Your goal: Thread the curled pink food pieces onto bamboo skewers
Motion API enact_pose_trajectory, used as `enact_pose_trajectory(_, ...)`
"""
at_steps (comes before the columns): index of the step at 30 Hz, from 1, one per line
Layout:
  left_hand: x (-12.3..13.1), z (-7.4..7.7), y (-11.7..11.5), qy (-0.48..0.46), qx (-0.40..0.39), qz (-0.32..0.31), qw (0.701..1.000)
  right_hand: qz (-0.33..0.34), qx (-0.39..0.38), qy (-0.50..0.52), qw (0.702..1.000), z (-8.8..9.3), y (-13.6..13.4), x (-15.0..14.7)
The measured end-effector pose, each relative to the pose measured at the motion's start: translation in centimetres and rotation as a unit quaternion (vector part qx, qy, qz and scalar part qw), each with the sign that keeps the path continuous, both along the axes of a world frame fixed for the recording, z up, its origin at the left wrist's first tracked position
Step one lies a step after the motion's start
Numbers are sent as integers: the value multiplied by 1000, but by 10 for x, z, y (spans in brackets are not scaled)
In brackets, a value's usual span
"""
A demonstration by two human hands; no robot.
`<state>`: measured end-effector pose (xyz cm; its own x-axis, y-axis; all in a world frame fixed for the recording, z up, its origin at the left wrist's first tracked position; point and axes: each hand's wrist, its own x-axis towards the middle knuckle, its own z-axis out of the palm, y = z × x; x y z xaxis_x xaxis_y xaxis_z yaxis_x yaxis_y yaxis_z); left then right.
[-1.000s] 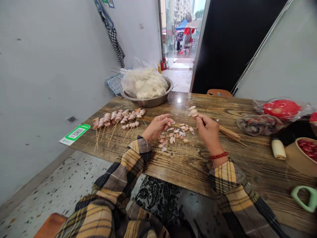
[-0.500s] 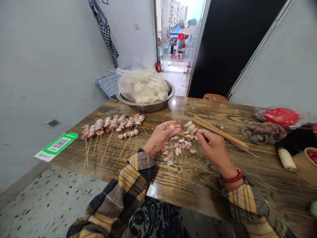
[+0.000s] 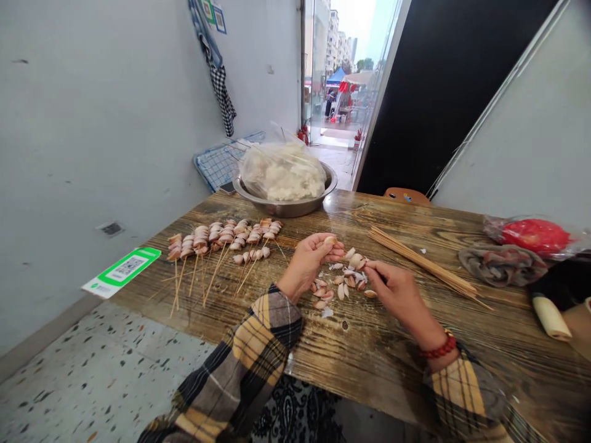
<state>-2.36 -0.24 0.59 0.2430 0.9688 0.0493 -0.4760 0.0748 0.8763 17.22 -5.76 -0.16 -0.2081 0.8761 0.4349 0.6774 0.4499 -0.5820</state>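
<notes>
Between the thumb and fingers of my left hand [image 3: 314,261] sits one unpeeled garlic clove [image 3: 330,240]. My right hand [image 3: 399,292], with a red bracelet at the wrist, is closed in a pinch. A few threaded garlic cloves [image 3: 356,261] line up at its fingertips, pointing toward my left hand; their stick is barely visible. Loose garlic cloves [image 3: 341,289] and bits of skin lie on the wooden table [image 3: 341,363] beneath both hands. Left of them rest several finished garlic skewers [image 3: 226,232], bare stick ends toward me.
A bundle of bare bamboo skewers [image 3: 425,264] lies right of the cloves. Behind stands a metal basin [image 3: 286,209] holding a plastic bag [image 3: 286,169] of pale food. At right are a scrunched grey cloth [image 3: 501,261] and a red bagged item [image 3: 535,235]. A QR-code card [image 3: 122,271] is at the left edge.
The view has shifted slightly, so the scene sits further right and lower. My right hand has brought its threaded cloves a little closer to my left hand, which still holds its clove.
</notes>
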Motion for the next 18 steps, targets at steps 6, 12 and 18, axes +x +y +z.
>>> enact_pose_trajectory(6, 1, 4, -3, -16, -13, -18, 1000, 1, -22, -15, 1000, 2, -1, 0)
enact_pose_trajectory(12, 0, 4, -3, -26, -21, -8, 999, 1, -35, -12, 999, 3, -2, -1)
enact_pose_trajectory(18, -1, 3, -1, -39, -30, 4, 999, -2, -45, -7, 999, 2, -2, -1)
